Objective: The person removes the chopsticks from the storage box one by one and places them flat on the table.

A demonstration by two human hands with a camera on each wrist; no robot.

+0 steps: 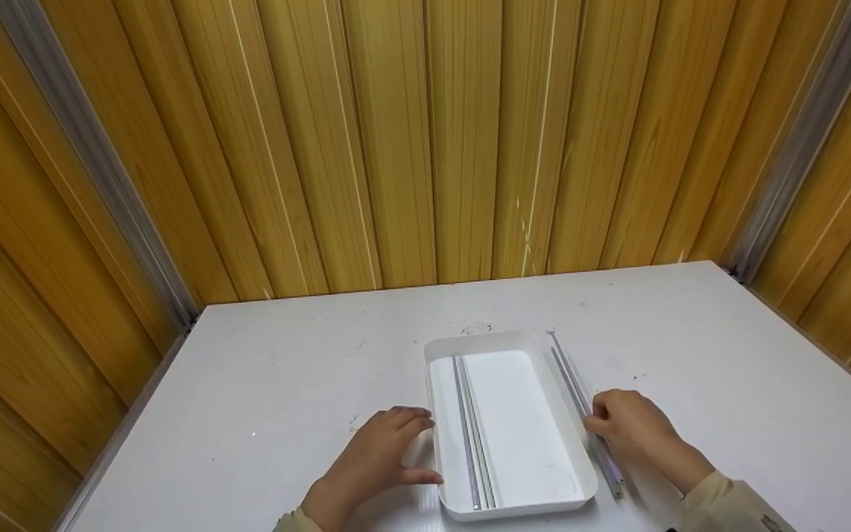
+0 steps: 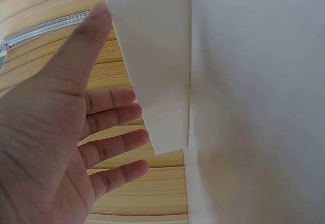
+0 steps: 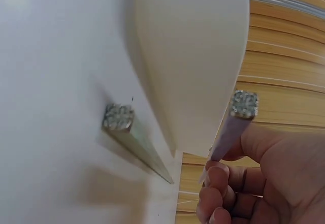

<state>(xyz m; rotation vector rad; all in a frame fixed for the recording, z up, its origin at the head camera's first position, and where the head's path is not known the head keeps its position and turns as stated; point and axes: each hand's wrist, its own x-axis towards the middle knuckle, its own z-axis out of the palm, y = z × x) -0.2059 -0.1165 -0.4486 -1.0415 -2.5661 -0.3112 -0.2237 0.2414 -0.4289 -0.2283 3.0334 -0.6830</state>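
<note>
1. Two slim rods (image 1: 467, 436) lie inside the white tray (image 1: 525, 421), along its 9 o'clock side.
2. Right hand (image 1: 632, 425), at the tray's 3 o'clock, pinches a lilac square rod (image 3: 231, 135); a pale green rod (image 3: 139, 145) lies on the table (image 1: 691, 355) beside the wall.
3. Left hand (image 1: 377, 451), at 9 o'clock, has fingers spread wide by the wall (how firmly they press, I cannot tell).
4. My judgement: hold the lilac rod level, ends clear of the rim, and steady the tray.
</note>
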